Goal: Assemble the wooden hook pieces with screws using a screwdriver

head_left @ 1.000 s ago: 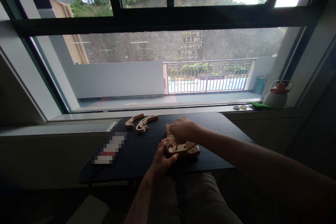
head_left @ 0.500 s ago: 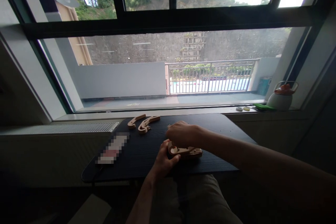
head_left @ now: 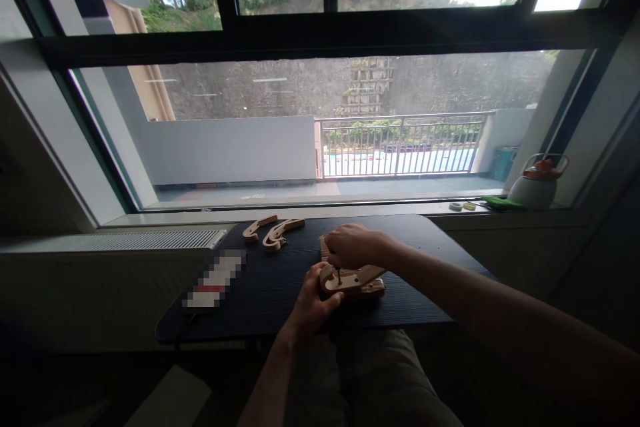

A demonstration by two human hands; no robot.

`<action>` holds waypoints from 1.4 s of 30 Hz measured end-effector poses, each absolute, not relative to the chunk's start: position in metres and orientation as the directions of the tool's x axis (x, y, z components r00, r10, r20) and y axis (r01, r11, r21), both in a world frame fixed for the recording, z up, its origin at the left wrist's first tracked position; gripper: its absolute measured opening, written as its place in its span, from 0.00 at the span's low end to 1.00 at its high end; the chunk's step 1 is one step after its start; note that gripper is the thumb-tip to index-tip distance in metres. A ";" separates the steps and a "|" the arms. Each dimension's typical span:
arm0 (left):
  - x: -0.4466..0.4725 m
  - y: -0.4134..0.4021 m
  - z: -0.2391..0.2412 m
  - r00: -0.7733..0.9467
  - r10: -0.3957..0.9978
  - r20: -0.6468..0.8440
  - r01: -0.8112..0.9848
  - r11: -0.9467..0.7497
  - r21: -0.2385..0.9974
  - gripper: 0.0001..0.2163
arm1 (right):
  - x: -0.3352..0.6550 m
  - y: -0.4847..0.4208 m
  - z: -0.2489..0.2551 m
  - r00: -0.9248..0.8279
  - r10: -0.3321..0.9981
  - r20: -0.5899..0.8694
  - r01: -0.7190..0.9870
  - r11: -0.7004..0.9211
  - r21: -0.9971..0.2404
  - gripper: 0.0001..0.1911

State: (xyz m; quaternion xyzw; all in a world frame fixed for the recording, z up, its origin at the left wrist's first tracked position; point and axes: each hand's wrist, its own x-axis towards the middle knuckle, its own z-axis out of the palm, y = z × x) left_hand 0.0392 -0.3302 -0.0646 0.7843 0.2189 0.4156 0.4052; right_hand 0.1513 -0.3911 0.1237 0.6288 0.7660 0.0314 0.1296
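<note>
A light wooden assembly [head_left: 357,281] of curved pieces lies on the black table [head_left: 260,293] in front of me. My left hand [head_left: 313,303] grips its near left end, fingers wrapped round the rounded piece. My right hand [head_left: 353,247] is closed above it on a thin dark tool [head_left: 339,275], whose tip stands upright on the wood. Part of the assembly is hidden under my right hand.
Two loose curved wooden pieces [head_left: 273,231] lie at the table's far left. A blurred flat object [head_left: 215,280] rests at the left. On the windowsill [head_left: 350,210] stand a white kettle [head_left: 536,183], a green cloth [head_left: 503,202] and small rings. A radiator grille [head_left: 150,240] runs at left.
My right hand dipped low over the wood half a second ago and has risen again, so the tool's shaft shows upright on the assembly. My left hand keeps its grip.
</note>
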 end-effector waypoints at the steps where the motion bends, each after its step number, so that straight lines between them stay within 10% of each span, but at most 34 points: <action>1: 0.039 -0.330 -0.064 0.556 0.681 0.476 0.004 -0.575 0.818 0.19 | 0.151 -0.390 0.122 -0.165 0.974 -0.154 0.957 0.196 0.213 0.12; 42: 0.040 -0.329 -0.068 0.556 0.677 0.481 0.038 -0.599 0.800 0.17 | 0.159 -0.387 0.125 -0.147 0.968 -0.205 0.948 0.197 0.251 0.10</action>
